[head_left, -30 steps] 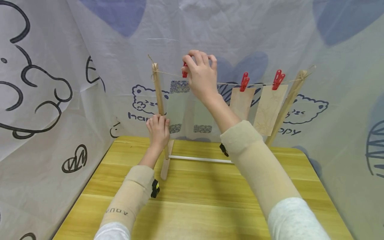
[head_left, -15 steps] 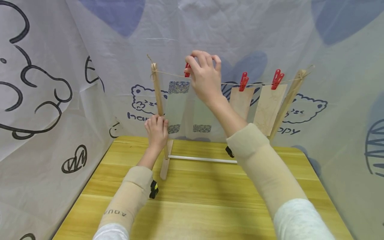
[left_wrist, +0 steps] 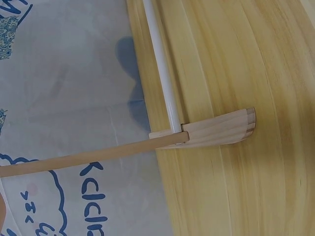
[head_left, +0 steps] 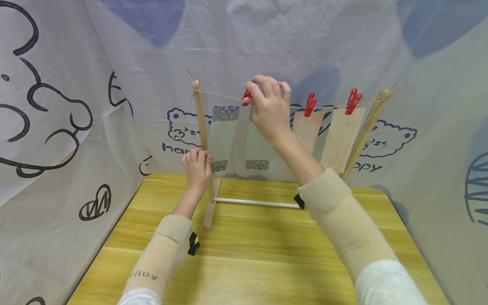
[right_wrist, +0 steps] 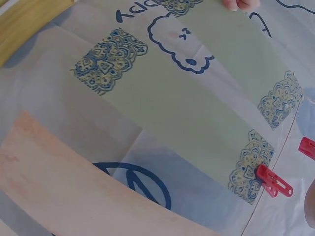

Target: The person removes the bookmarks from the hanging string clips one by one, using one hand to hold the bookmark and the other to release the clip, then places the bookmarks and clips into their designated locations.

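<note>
My right hand (head_left: 271, 106) pinches a red clothespin (head_left: 246, 98) at the height of the string (head_left: 219, 94). In the right wrist view this clothespin (right_wrist: 308, 147) shows beside the string, apart from the paper. My left hand (head_left: 198, 171), by the left wooden post (head_left: 201, 114), pinches the edge of a pale green paper strip (head_left: 221, 140) with blue patterned ends; its fingertips (right_wrist: 241, 4) show at that edge. The strip's top end lies just under the string. A second green strip (right_wrist: 177, 108) hangs beside it, held by another red clothespin (right_wrist: 275, 181).
Two beige paper strips, one plain (head_left: 308, 131) and one with a faint plant print (head_left: 341, 140), hang from red clothespins farther right. A right post (head_left: 367, 127) and a white rod (head_left: 259, 203) complete the stand on the wooden table (head_left: 244, 262). Printed cloth surrounds it.
My right hand has moved right and slightly down with the clothespin. My left hand has shifted slightly left and down, and the left green strip has moved left with it.
</note>
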Demonstrator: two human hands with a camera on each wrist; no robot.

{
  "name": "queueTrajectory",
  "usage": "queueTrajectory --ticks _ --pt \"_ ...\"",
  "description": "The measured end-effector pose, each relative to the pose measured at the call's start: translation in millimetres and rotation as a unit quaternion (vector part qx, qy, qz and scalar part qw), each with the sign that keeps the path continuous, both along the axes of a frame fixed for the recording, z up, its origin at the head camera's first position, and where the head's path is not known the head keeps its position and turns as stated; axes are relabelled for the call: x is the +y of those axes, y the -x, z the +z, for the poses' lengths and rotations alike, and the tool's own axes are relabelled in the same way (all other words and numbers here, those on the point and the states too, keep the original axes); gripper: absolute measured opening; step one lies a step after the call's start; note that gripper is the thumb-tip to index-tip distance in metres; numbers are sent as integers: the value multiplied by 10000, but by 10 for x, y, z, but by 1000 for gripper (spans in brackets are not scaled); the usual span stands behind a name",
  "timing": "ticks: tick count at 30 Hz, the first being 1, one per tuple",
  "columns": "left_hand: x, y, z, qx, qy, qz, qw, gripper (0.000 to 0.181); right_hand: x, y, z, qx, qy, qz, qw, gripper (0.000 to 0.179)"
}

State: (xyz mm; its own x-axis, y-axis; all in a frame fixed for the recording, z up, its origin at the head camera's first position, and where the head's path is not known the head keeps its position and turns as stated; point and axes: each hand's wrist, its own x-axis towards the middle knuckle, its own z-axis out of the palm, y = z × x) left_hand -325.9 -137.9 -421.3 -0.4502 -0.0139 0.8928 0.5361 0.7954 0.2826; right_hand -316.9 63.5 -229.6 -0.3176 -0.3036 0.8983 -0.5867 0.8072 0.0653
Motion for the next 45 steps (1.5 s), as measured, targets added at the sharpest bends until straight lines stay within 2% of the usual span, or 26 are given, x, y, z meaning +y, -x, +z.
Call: queueTrajectory --ticks 12,18,29,33,45 --pt "-48 -73 -1 17 -53 -106 9999 42 193 -46 -145 -14 281 -115 9995 22" --pt "-84 -109 -34 51 -48 -123 9999 41 297 -78 -205 33 381 -20 9993 17" --pt "-124 -161 -101 126 6 -209 9997 40 503 -117 -359 130 749 -53 9971 23" --pt "-159 -195 -129 147 -13 -167 9998 39 571 -144 -423 80 859 87 9962 26" --pt "-295 -280 -192 -67 -150 -134 9998 38 807 -217 -643 -133 939 -10 9955 27"
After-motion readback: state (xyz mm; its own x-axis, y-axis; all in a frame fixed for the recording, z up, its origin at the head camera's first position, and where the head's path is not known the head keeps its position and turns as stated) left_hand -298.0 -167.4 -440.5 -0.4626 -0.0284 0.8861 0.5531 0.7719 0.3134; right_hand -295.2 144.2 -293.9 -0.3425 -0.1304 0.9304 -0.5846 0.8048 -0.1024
